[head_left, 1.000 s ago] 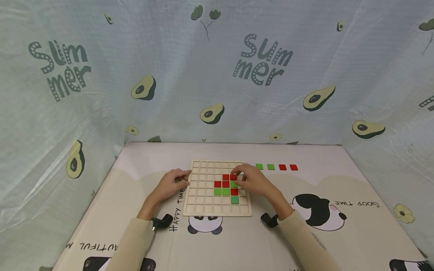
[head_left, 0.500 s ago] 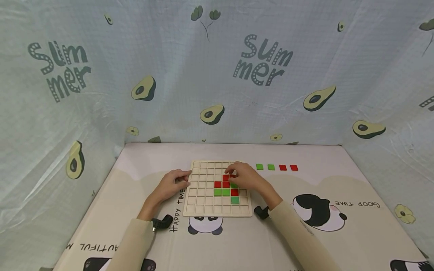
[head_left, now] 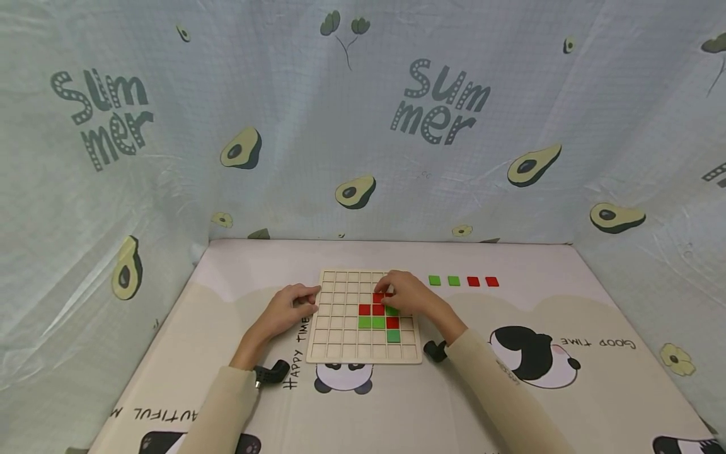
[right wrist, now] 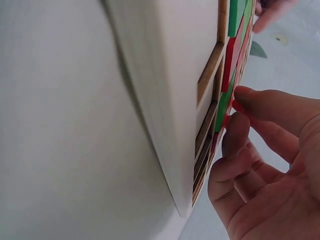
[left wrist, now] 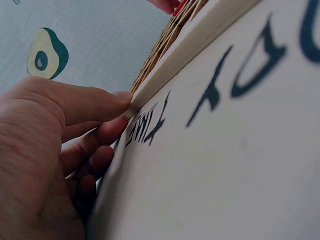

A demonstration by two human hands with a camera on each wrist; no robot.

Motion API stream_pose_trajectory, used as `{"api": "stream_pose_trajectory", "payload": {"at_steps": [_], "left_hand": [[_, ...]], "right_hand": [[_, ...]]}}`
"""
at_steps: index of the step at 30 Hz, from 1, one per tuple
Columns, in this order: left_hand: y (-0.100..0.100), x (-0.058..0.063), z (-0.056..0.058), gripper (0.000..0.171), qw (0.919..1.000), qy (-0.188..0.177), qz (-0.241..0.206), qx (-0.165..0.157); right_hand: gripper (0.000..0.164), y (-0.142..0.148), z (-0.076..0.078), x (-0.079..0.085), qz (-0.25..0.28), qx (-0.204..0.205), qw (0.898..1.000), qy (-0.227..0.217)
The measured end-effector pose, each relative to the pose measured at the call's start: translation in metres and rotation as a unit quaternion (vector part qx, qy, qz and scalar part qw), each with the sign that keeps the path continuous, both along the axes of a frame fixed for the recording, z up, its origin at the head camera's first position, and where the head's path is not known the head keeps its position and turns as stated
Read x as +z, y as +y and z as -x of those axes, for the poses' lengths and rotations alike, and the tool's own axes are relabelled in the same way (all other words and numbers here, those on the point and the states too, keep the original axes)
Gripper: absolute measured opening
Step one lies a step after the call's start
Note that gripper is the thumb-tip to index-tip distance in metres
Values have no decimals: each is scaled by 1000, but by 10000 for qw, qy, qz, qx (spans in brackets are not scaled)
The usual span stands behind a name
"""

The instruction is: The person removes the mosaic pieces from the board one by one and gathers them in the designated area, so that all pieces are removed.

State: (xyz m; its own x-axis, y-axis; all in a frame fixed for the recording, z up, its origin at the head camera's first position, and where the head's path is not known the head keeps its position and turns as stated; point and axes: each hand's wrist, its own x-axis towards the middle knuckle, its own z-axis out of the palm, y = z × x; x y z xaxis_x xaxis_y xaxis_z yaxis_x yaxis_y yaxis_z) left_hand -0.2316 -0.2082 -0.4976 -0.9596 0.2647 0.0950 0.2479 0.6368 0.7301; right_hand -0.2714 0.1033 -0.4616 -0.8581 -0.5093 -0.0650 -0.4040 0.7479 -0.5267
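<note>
A wooden grid board [head_left: 334, 353] lies on the table with several red and green square tiles in its right-hand cells. My left hand [head_left: 288, 309] is at the board's left edge, and in the left wrist view its fingertips touch the board's side. My right hand [head_left: 409, 294] is over the board, thumb and finger bent around a red tile [head_left: 379, 297] in the upper part of the pattern. In the right wrist view, red shows between the fingertips [right wrist: 244, 96]; the hand hides part of the tiles around it.
Beyond the board's upper right corner, a green tile [head_left: 434, 280], another green tile [head_left: 454, 280], a red tile [head_left: 473, 281] and another red tile [head_left: 491, 281] lie in a row. Printed cloth [head_left: 295, 208] hangs behind and beside the table.
My right hand has moved left across the board, from the rightmost tiles of the upper row to the red tile beside them. The left hand stays at the board's edge.
</note>
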Motion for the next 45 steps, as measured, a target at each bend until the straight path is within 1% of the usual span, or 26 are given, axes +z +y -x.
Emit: {"api": "stream_pose_trajectory", "payload": {"at_steps": [8, 13, 19, 23, 31, 36, 45], "left_hand": [[1, 0, 1, 49, 10000, 61, -6, -68], [0, 0, 1, 49, 10000, 54, -18, -64], [0, 0, 1, 49, 10000, 45, -10, -64], [0, 0, 1, 49, 10000, 36, 5, -53], [0, 0, 1, 49, 10000, 19, -11, -64], [0, -1, 1, 49, 10000, 27, -9, -63], [-1, -1, 2, 49, 10000, 49, -21, -85]], "right_hand": [[20, 0, 6, -3, 17, 286, 9994, 180], [22, -1, 8, -4, 81, 262, 9996, 2], [20, -2, 11, -4, 93, 271, 9996, 37], [18, -2, 11, -4, 101, 223, 9997, -23], [15, -2, 11, -5, 145, 144, 9997, -148], [15, -2, 10, -6, 224, 157, 9995, -180], [14, 0, 6, -2, 319, 94, 9993, -195]]}}
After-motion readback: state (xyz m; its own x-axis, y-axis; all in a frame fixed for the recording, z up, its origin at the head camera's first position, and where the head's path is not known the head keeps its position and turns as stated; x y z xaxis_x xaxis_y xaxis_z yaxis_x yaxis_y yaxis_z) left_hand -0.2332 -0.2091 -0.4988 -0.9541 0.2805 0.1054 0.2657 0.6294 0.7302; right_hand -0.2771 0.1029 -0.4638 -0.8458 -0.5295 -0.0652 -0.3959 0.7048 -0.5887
